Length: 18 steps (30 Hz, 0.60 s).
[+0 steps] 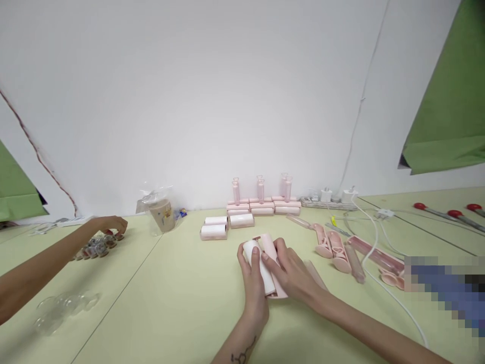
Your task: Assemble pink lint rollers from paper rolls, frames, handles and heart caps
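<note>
Close to the middle of the table, a pink plastic case (pixel 273 258) with a white roll (pixel 261 268) is held between both my hands. My left hand (pixel 250 278) wraps around the roll's left side, its thumb pressed on the white surface. My right hand (pixel 293 270) grips the pink case from the right, thumb on top near the seam. Whether the roll sits fully inside the case I cannot tell. Just beyond my hands lie white rolls in pink holders (pixel 214 231). A clear pink tube (pixel 315 274) lies partly hidden behind my right forearm.
Pink cases (pixel 261 206) with upright clear tubes stand by the wall. On the right are open pink parts (pixel 337 251), a white cable (pixel 373 247) and a power strip (pixel 326 203). Left are a bagged cup (pixel 162 215) and another person's hand (pixel 111 225) over small clear containers (pixel 96 247).
</note>
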Each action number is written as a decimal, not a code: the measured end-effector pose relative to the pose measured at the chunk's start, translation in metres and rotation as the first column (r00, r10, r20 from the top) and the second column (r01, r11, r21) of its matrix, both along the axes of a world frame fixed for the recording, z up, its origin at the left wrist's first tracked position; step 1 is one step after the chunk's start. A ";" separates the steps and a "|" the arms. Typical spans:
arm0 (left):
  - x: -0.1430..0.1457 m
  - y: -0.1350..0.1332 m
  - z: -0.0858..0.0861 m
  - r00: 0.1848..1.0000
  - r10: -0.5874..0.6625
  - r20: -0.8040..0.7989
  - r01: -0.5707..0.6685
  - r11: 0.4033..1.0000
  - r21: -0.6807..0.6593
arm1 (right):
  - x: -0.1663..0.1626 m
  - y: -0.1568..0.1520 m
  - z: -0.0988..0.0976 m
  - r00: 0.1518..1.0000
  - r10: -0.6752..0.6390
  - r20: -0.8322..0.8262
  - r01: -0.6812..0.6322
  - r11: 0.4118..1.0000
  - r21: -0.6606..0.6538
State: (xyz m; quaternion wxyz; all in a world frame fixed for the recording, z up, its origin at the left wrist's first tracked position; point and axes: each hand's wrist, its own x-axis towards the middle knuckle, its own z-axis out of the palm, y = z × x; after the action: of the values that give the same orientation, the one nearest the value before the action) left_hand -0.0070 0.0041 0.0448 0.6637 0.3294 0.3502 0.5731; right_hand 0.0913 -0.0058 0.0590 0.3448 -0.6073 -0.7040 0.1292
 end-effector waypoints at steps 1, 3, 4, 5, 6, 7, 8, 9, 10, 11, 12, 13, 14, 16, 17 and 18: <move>0.000 0.000 -0.001 1.000 -0.015 -0.012 0.015 1.000 0.016 | 0.002 0.000 0.000 1.000 0.010 0.012 -0.010 1.000 0.016; 0.000 0.000 -0.003 0.998 -0.051 -0.040 0.053 0.996 0.068 | 0.005 0.001 -0.001 0.998 0.035 0.043 -0.037 0.998 0.051; -0.001 0.001 -0.003 0.996 -0.068 -0.049 0.073 0.992 0.105 | 0.007 0.001 -0.003 0.997 0.042 0.061 -0.046 0.997 0.066; -0.001 0.002 -0.004 0.995 -0.083 -0.053 0.090 0.985 0.146 | 0.007 0.002 -0.004 0.996 0.045 0.078 -0.051 0.996 0.079; -0.002 0.003 -0.004 0.994 -0.091 -0.056 0.100 0.978 0.185 | 0.008 0.003 -0.006 0.995 0.043 0.092 -0.051 0.995 0.089; -0.003 0.003 -0.003 0.993 -0.100 -0.060 0.111 0.970 0.216 | 0.008 0.004 -0.007 0.994 0.040 0.103 -0.050 0.994 0.094; -0.005 0.004 -0.001 0.991 -0.108 -0.076 0.123 0.965 0.232 | 0.009 0.004 -0.007 0.993 0.037 0.109 -0.047 0.994 0.095; -0.007 0.004 0.002 0.987 -0.122 -0.108 0.144 0.963 0.229 | 0.011 0.005 -0.007 0.993 0.036 0.110 -0.046 0.995 0.094; -0.009 0.004 0.005 0.977 -0.150 -0.152 0.180 0.961 0.211 | 0.014 0.005 -0.005 0.995 0.041 0.095 -0.048 0.996 0.079; -0.011 0.004 0.009 0.961 -0.191 -0.198 0.228 0.956 0.183 | 0.017 0.005 -0.001 0.996 0.052 0.072 -0.055 0.997 0.047; -0.014 0.004 0.012 0.939 -0.246 -0.241 0.288 0.945 0.157 | 0.022 0.004 0.004 0.996 0.072 0.050 -0.072 0.997 -0.002; -0.017 0.003 0.015 0.910 -0.302 -0.284 0.352 0.925 0.143 | 0.028 0.002 0.011 0.995 0.094 0.039 -0.092 0.994 -0.055; -0.019 0.002 0.017 0.876 -0.344 -0.338 0.410 0.900 0.147 | 0.034 0.000 0.020 0.991 0.122 0.048 -0.116 0.988 -0.106; -0.023 -0.001 0.017 0.803 -0.339 -0.491 0.475 0.861 0.183 | 0.047 -0.006 0.036 0.974 0.193 0.122 -0.169 0.968 -0.185; -0.025 -0.004 0.016 0.756 -0.295 -0.584 0.486 0.851 0.200 | 0.053 -0.009 0.042 0.953 0.234 0.190 -0.194 0.958 -0.210; -0.026 -0.007 0.014 0.703 -0.243 -0.668 0.496 0.841 0.216 | 0.057 -0.012 0.047 0.924 0.274 0.267 -0.216 0.950 -0.227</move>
State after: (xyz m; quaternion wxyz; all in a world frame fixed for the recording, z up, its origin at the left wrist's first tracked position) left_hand -0.0331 -0.0029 0.0583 0.5381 0.6843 0.3541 0.3416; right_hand 0.1486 -0.0178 0.1059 0.1561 -0.5573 -0.8021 0.1472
